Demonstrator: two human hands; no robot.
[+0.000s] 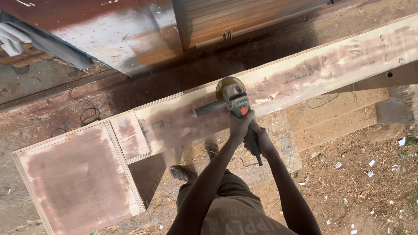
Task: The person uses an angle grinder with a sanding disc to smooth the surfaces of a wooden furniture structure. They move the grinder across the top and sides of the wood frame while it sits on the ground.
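A grey angle grinder (234, 101) with an orange switch rests its disc (226, 83) on a long, pale plywood plank (331, 65) stained reddish-brown. My left hand (239, 125) grips the grinder's body just behind the head. Further back, my right hand (262, 141) is wrapped around the tail of the tool. The grinder's side handle (209, 109) sticks out to the left with no hand on it. The plank runs diagonally from lower left to upper right.
A square plywood panel (74, 178) adjoins the plank's left end. A worn metal sheet (117, 35) stands beyond the plank. A dark cable (87, 113) lies on the floor at left. Sawdust and paper scraps (370, 174) cover the ground at right. My foot (180, 172) is under the plank.
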